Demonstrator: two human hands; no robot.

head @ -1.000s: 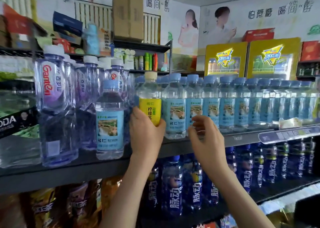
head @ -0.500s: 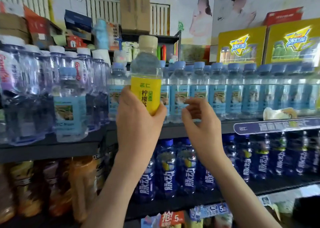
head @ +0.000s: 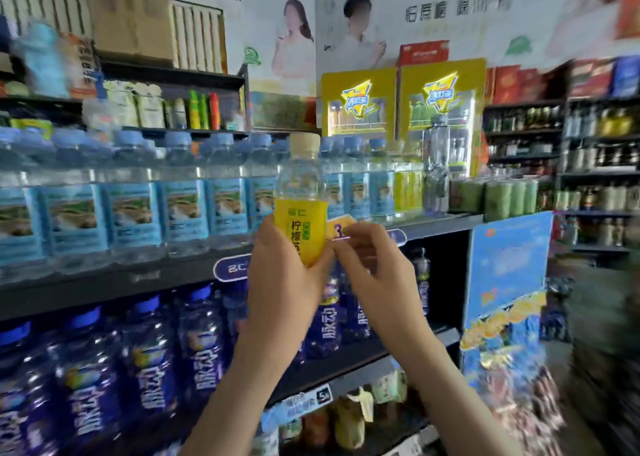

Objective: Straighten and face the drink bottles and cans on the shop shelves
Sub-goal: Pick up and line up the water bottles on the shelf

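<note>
My left hand [head: 284, 275] grips a clear bottle with a yellow label and cream cap [head: 301, 199], held upright in front of the shelf, off its surface. My right hand [head: 374, 272] is just right of it, fingers curled, fingertips near the bottle's lower label; whether they touch it is unclear. Behind stands a long row of blue-label water bottles [head: 183, 199] on the upper shelf [head: 138, 279]. At that row's right end stand bottles with yellow-green labels [head: 408, 188]. Dark blue drink bottles [head: 149, 362] fill the shelf below.
Green cans [head: 498, 195] stand at the shelf's right end. Two yellow display boxes [head: 398, 102] rise behind the row. A blue promotional poster [head: 505, 268] hangs on the shelf's end panel. More shelves with bottles [head: 599, 164] run along the right wall.
My left hand lifted the yellow-label bottle out of the blue-label row and carried it rightward along the shelf. My right hand moved along beside it. The view swung right.
</note>
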